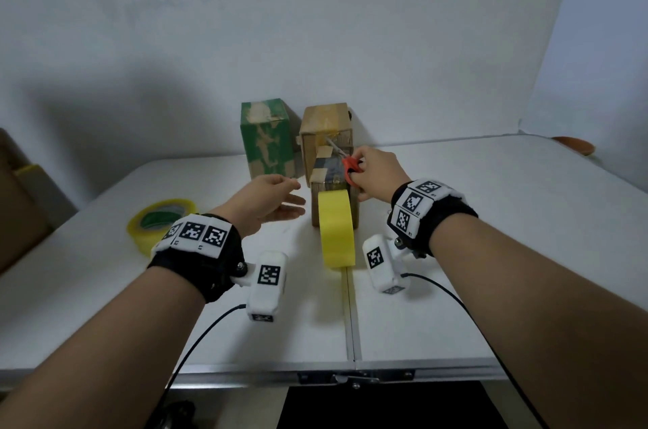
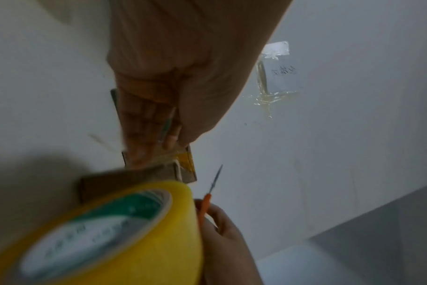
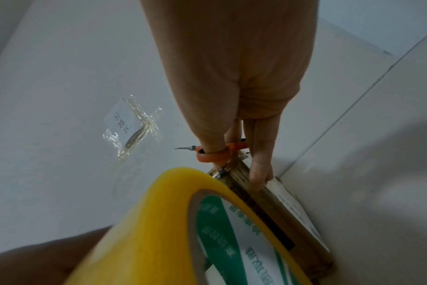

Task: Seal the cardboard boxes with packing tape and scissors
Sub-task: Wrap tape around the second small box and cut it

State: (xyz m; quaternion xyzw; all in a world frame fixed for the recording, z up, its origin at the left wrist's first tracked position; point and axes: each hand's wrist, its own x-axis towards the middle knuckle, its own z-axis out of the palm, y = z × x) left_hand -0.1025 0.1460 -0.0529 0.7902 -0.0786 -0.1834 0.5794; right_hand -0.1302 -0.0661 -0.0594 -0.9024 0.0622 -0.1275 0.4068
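Observation:
A low brown cardboard box (image 1: 333,183) with dark tape on top lies in the middle of the white table (image 1: 491,253). Against its near face leans an upright yellow tape roll (image 1: 336,229), which fills the foreground as the tape roll (image 2: 110,231) and the tape roll (image 3: 159,221) in both wrist views. My right hand (image 1: 357,179) grips red-handled scissors (image 1: 350,165) above the box, thumb through a handle loop (image 3: 215,156), blades pointing away. My left hand (image 1: 291,199) is held flat with straight fingers just left of the box, holding nothing; contact with it is unclear.
A green box (image 1: 266,137) and a taller brown box (image 1: 326,123) stand behind, against the wall. A second tape roll (image 1: 157,222) lies flat at the left. A large carton (image 1: 21,204) sits off the table's left edge, an orange object (image 1: 575,144) at far right.

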